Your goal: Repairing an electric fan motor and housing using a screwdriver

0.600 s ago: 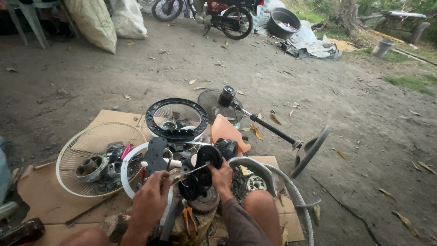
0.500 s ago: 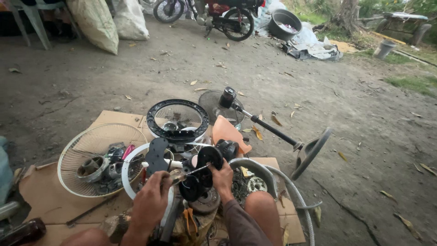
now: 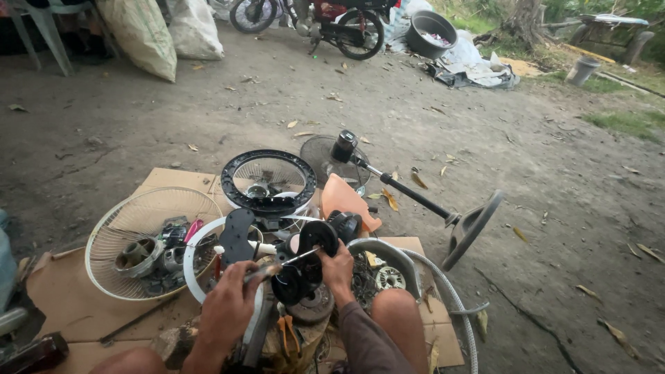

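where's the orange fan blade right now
In the head view, the orange fan blade lies on the cardboard just right of the black round fan guard, above the right hand.

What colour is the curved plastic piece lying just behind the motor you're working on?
Orange plastic piece, clearest in the head view.

Fan motor (image 3: 305,273) matt black plastic; screwdriver (image 3: 287,262) shiny metal; cardboard (image 3: 76,305) rough brown.

Black fan motor (image 3: 305,266) sits tilted above the cardboard; a thin screwdriver (image 3: 280,264) touches it.
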